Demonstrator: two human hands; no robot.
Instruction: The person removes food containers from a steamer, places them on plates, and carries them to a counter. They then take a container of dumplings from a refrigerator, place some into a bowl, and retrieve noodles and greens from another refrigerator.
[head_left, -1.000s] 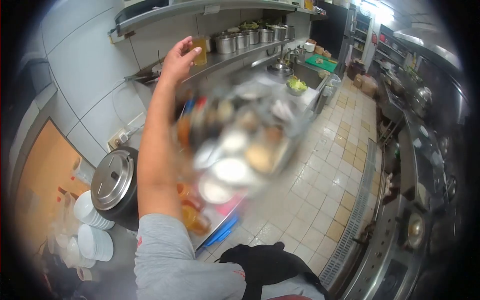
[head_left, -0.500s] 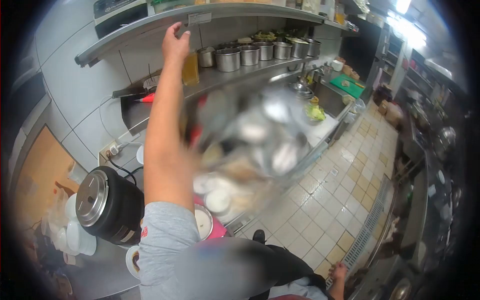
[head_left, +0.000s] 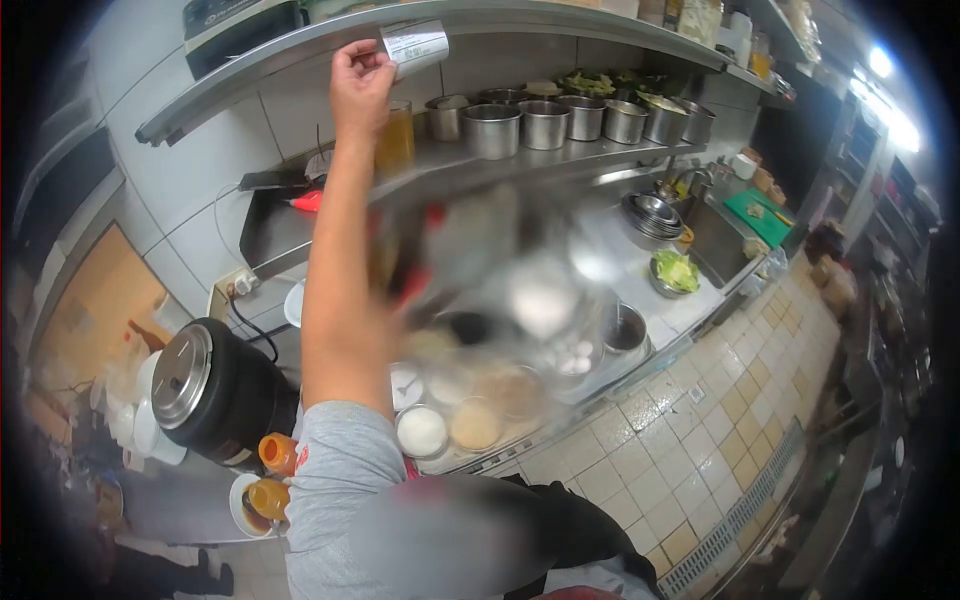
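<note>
My left hand [head_left: 361,88] is raised at the end of an outstretched arm, up at the front edge of the metal shelf [head_left: 290,62]. Its thumb and fingers pinch a printed paper slip [head_left: 420,42], which curls a little along the shelf edge. Just below the hand, partly behind the wrist, stands a clear container of yellow liquid [head_left: 397,140]. My right hand is outside the picture.
Several metal pots [head_left: 545,125] line the lower ledge. A black soup warmer [head_left: 235,400] stands left beside orange-capped bottles [head_left: 268,497]. Lettuce in a bowl [head_left: 675,270], stacked metal bowls [head_left: 655,213] and a green cutting board [head_left: 757,217] lie rightward. The counter's middle is blurred.
My left hand has closed on the paper slip and pulled its edge out from the shelf. My right hand has left the view. The orange-capped bottles now show at lower left.
</note>
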